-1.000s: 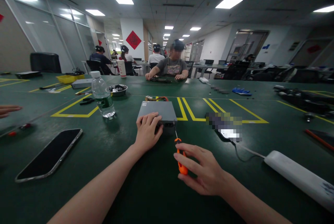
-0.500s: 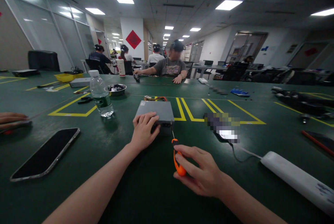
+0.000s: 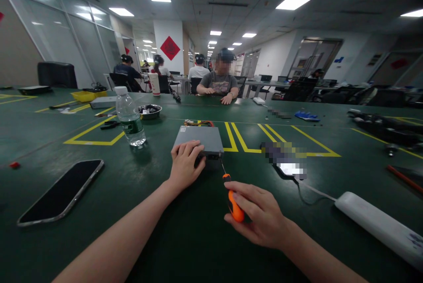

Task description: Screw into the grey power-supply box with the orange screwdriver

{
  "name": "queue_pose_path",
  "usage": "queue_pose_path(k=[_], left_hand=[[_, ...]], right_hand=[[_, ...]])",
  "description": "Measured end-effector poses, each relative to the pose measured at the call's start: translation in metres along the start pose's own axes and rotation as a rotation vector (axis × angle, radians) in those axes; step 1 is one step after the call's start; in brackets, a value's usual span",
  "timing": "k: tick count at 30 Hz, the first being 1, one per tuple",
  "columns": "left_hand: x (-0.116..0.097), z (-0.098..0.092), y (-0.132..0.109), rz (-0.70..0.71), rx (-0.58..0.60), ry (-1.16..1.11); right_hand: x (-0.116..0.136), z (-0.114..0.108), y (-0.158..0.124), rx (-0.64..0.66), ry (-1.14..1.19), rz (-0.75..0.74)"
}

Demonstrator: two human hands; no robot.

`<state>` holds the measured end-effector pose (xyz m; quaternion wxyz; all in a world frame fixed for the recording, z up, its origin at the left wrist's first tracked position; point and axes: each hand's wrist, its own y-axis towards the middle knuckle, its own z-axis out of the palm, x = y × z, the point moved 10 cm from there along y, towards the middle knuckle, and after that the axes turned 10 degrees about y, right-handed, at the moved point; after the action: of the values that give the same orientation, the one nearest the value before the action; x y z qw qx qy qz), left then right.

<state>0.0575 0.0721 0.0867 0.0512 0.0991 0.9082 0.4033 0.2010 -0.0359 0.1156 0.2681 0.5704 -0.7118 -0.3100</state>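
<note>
A grey metal power supply unit point(image 3: 209, 137) lies flat on the green table, with coloured wires point(image 3: 200, 123) bunched at its far side. My left hand point(image 3: 185, 166) grips its near left corner, fingers over the top and thumb at the front face. Between the thumb and fingers of my right hand point(image 3: 261, 215) is an orange and black screwdriver point(image 3: 235, 206). Its thin shaft points up and away to the unit's front right corner. Whether the tip sits in a screw is too small to tell.
Left of the unit stand a water bottle point(image 3: 131, 120) and a metal bowl point(image 3: 150, 112) of small parts. A phone point(image 3: 62, 191) lies nearer on the left. On the right are a white power strip point(image 3: 376, 226) and cable. A person point(image 3: 218, 82) sits across the table.
The screwdriver handle has turned in my fingers and shifted slightly right. Another person's hand has left the left edge. Across the table, the person's hand has drawn back from a dark object.
</note>
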Motion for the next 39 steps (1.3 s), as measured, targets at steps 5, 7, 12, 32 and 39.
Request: queue_pose_path(k=[5,7,12,32,39], left_hand=[[0.001,0.000,0.000,-0.007,-0.002,-0.005],[0.001,0.001,0.000,-0.011,0.001,-0.007],[0.000,0.001,0.000,-0.009,0.006,-0.005],[0.001,0.001,0.000,-0.021,-0.003,-0.016],[0.000,0.001,0.000,-0.015,0.006,-0.004]], right_hand=[[0.000,0.001,0.002,0.013,0.034,0.030],[0.002,0.006,0.004,0.084,0.005,0.012],[0.002,0.001,0.002,0.019,-0.021,0.000],[0.004,0.007,0.006,0.081,0.061,0.017],[0.002,0.002,0.004,-0.011,0.011,0.013]])
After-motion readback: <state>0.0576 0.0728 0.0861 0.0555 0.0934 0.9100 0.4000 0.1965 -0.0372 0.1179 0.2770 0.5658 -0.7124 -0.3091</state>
